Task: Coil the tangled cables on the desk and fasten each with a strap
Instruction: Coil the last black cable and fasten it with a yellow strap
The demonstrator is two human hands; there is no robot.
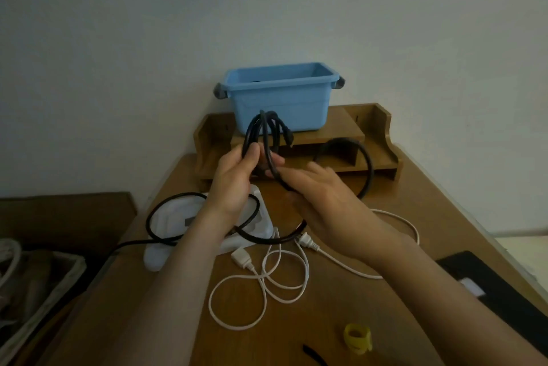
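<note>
My left hand (pixel 237 178) grips several upright loops of a thick black cable (pixel 261 131) above the desk, thumb over the loops. My right hand (pixel 320 190) holds the same cable just to the right, where it runs on in a wide arc (pixel 367 164) and back under my hands. A second black loop (pixel 166 211) lies on the desk at the left. A loose white cable (pixel 267 285) with plugs sprawls in front. A yellow strap roll (pixel 357 337) and a black strap (pixel 311 353) lie near the front edge.
A blue plastic bin (pixel 281 98) stands on a wooden desk shelf (pixel 379 140) against the wall. A white power strip (pixel 258 226) lies under the cables. A black pad (pixel 504 285) is at the right edge, and a basket (pixel 38 291) sits left of the desk.
</note>
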